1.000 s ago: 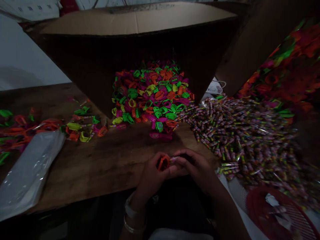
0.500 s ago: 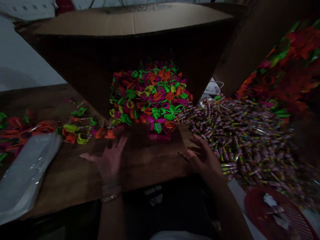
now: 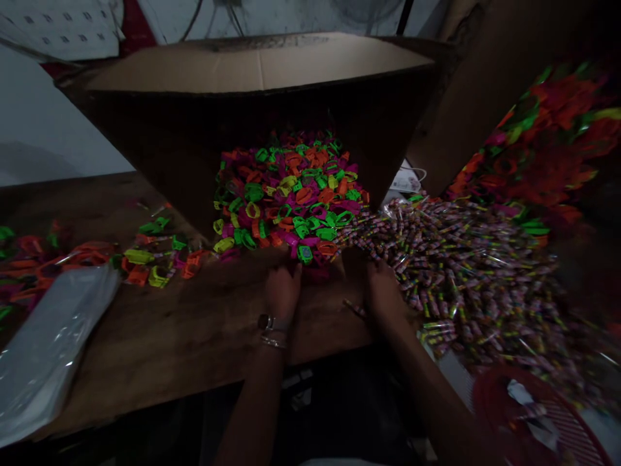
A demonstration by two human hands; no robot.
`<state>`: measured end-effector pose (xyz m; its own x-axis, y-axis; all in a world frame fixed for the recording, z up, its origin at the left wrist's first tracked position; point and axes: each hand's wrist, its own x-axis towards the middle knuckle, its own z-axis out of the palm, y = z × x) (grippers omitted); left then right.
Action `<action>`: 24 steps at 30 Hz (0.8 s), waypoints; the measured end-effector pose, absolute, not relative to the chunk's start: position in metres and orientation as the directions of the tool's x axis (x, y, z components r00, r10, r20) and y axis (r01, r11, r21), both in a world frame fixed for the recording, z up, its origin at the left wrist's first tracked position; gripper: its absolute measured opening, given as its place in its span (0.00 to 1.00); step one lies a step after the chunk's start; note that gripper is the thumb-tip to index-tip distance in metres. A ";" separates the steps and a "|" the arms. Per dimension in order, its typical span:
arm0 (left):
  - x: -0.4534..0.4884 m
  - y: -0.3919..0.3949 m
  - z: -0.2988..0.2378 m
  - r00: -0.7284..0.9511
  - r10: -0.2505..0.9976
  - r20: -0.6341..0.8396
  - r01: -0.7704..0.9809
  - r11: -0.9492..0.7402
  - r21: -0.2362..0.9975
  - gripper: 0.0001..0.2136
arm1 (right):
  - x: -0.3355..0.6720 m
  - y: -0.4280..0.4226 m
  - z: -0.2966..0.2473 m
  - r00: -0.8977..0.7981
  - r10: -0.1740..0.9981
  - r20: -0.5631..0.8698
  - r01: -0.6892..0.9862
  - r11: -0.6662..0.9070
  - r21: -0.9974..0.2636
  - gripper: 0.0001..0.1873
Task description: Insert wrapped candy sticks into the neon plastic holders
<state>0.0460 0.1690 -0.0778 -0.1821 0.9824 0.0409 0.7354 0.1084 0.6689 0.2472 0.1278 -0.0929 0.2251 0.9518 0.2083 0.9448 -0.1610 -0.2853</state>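
My left hand [image 3: 283, 291], with a watch and bracelet at the wrist, reaches to the front edge of a heap of colourful plastic toy watches [image 3: 305, 194]. Its thumb is beside a green toy watch [image 3: 305, 253] and a dark pink one [image 3: 317, 270]; the other fingers are bent away and lost in shadow. My right hand [image 3: 384, 291] lies at the left edge of a large pile of small wrapped candy sticks [image 3: 466, 259]. Its fingertips are dark and blurred, so I cannot see anything held. One loose stick [image 3: 354, 308] lies just left of it.
A cardboard box [image 3: 262, 71] on its side surrounds the toy-watch heap. More toy watches [image 3: 138, 256] and a stack of clear plastic bags [image 3: 58, 343] lie on the wooden table [image 3: 160, 336] at left. A red basket [image 3: 504, 401] stands at lower right.
My left hand, spread over the table before, has moved right to the toy-watch heap and turned over. The orange piece near it has left its spot. My right hand's fingers have moved forward.
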 end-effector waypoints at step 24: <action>0.029 0.115 -0.068 0.049 0.996 0.080 0.190 -0.088 0.978 0.04 | 0.166 0.100 -0.073 0.246 0.968 0.039 -0.104 0.066 -0.992 0.14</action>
<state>0.0293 0.1146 -0.0682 0.0495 0.9955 0.0804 0.1901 -0.0884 0.9778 0.1662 0.0996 -0.0727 0.2462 0.9684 0.0386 -0.1040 0.0660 -0.9924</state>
